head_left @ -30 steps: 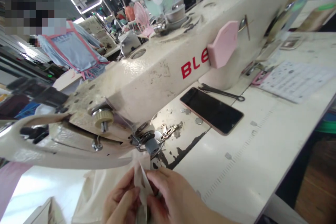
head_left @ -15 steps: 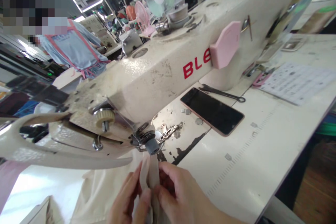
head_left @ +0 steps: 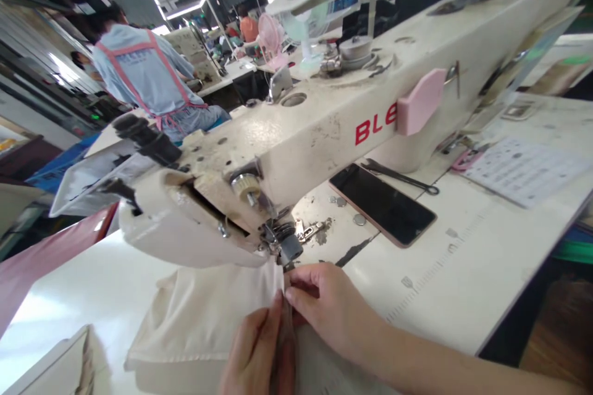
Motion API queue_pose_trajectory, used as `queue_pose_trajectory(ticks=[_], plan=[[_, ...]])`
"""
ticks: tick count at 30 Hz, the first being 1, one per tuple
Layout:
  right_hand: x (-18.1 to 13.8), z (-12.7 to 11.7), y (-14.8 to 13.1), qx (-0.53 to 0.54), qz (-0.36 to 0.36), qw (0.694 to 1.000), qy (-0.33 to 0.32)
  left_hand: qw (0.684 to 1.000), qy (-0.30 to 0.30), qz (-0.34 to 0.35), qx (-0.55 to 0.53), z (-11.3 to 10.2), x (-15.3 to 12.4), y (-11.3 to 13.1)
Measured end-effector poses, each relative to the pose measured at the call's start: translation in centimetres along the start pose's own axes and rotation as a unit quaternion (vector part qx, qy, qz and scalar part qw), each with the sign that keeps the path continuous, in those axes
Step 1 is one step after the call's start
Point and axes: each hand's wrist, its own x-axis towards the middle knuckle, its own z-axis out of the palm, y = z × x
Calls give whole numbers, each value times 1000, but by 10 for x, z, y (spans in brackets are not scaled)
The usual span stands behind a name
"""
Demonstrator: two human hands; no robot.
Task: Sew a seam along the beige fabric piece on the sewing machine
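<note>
A cream piece of fabric (head_left: 204, 315) lies on the white sewing table (head_left: 463, 271) under the head of a cream sewing machine (head_left: 324, 117) marked with red letters. My left hand (head_left: 259, 352) lies closed on the fabric's right edge, fingers together along a fold. My right hand (head_left: 328, 305) pinches the same edge just below the machine's grey presser knob (head_left: 291, 248), its fingertips touching the cloth. The needle area is hidden behind the machine head.
A dark phone (head_left: 383, 203) and a black wrench (head_left: 401, 176) lie on the table right of the machine. A printed sheet (head_left: 523, 170) sits at far right. Pink fabric (head_left: 46, 253) lies at left. A person in a blue shirt with pink straps (head_left: 143, 80) works beyond.
The camera has pulled back and tilted, so more of the fabric and table shows. My hands have lowered the folded edge from upright between the fingers to flat under the machine head.
</note>
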Motion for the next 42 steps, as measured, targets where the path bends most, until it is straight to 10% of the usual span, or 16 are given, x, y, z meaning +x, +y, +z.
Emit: queue_pose_trajectory(ticks=[6, 23, 42], plan=[[2, -1, -2, 40, 9, 999, -35, 993, -21, -104, -59, -8, 15, 9], [2, 3, -15, 179, 77, 981, 1, 998, -57, -6, -28, -27, 44, 16], [2, -1, -10, 104, 63, 992, -16, 981, -5, -48, -188, -8, 33, 21]])
